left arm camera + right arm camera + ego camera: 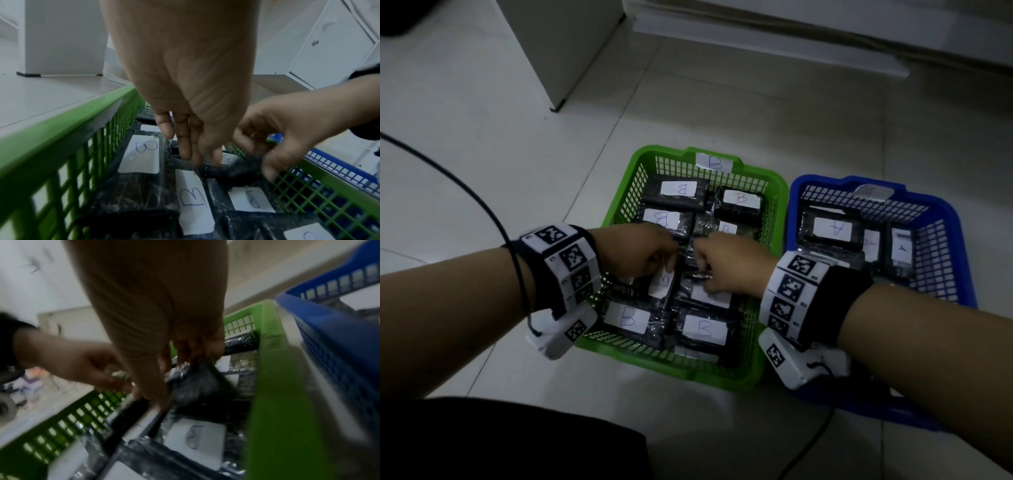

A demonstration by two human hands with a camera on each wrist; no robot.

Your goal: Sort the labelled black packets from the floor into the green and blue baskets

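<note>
The green basket (678, 371) marked B holds several black packets with white B labels. Both hands reach into its middle. My left hand (667, 260) pinches the top edge of a tilted packet (662, 282), whose B label (193, 199) stands below the fingertips (185, 154). Just to its right, my right hand (705, 270) grips a crumpled black packet (201, 386) with curled fingers (246, 146); its label is hidden. To the right stands the blue basket (959, 240), which holds a few packets labelled A (832, 229).
The two baskets stand side by side on pale floor tiles. A white cabinet (558, 51) is at the back left. One black cable (465, 185) runs across the floor on the left and another (815, 435) by the blue basket. Dark clothing (500, 442) fills the bottom left.
</note>
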